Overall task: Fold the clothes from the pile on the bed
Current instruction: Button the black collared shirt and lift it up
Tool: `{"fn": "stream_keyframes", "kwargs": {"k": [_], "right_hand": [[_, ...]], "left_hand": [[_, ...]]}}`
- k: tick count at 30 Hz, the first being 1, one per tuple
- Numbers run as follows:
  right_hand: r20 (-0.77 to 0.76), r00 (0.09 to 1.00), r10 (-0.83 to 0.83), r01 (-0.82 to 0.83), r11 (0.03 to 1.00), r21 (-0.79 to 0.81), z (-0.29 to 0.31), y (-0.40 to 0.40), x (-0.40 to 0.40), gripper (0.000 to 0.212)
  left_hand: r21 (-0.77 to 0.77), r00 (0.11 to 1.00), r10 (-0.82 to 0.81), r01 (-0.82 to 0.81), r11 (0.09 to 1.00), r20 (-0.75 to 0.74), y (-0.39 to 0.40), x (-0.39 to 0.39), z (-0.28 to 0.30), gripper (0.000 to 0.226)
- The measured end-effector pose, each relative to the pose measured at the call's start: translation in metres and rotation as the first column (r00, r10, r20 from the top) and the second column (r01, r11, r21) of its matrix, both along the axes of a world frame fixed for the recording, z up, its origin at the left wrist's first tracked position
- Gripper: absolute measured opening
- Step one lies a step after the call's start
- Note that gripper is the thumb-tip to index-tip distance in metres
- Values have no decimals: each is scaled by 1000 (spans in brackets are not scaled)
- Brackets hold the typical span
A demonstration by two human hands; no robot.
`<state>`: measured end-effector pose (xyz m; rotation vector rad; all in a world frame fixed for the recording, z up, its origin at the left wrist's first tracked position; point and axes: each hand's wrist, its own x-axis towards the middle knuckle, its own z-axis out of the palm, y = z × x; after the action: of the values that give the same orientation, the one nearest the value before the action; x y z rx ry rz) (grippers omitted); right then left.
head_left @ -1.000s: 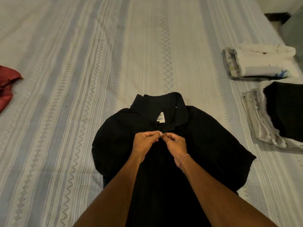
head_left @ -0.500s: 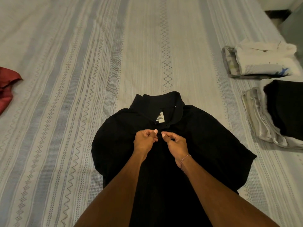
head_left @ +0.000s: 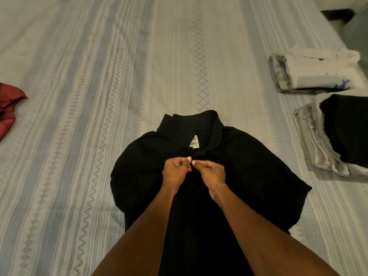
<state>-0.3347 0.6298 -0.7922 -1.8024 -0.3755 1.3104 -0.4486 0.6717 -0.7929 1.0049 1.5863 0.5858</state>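
1. The left hand (head_left: 176,170) is curled into a closed grip, thumb and fingertips pinching the front placket of the black short-sleeved collared shirt (head_left: 249,166) just below the collar.
2. The right hand (head_left: 211,173) mirrors it, pinched shut on the facing edge of the same placket; the two thumbs nearly touch at the centre line. A thin beaded bracelet (head_left: 220,188) circles the right wrist.
3. Compared with a second ago, both hands sit in almost the same place on the placket, with the knuckles turned slightly more upward and the thumbs pressed closer together; the shirt has not shifted on the bed.
4. The shirt lies flat, front up, collar pointing away from the person, its white size label (head_left: 194,142) showing inside the neck and both sleeves spread to the sides.
5. It rests on the bed (head_left: 99,96), covered in a pale grey-and-white striped sheet with woven diamond bands.
6. At the right edge lie two folded stacks: a white and patterned folded stack (head_left: 314,71) farther away and, nearer, a black garment on grey folded cloth (head_left: 346,130).
7. At the left edge, well apart from the shirt, lies a crumpled dark red garment (head_left: 9,108).
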Motion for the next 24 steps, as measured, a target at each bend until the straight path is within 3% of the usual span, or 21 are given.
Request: {"fn": "stream_keyframes", "kwargs": {"k": [5,10,24], "right_hand": [[46,999,-10,10,1000,-12,-7,0,-3,10],[58,998,-4,4,1000,-10,-5,0,-2,12],[-5,1000,-26,26,1000,17,-3,-1,-1,5]], "left_hand": [[-10,992,17,-16,1000,126,-3,-5,4,8],[-12,978,88,-88,996,188,-6,-4,8,19],[-63,995,-22,28,998,94,3,-5,4,16]]}}
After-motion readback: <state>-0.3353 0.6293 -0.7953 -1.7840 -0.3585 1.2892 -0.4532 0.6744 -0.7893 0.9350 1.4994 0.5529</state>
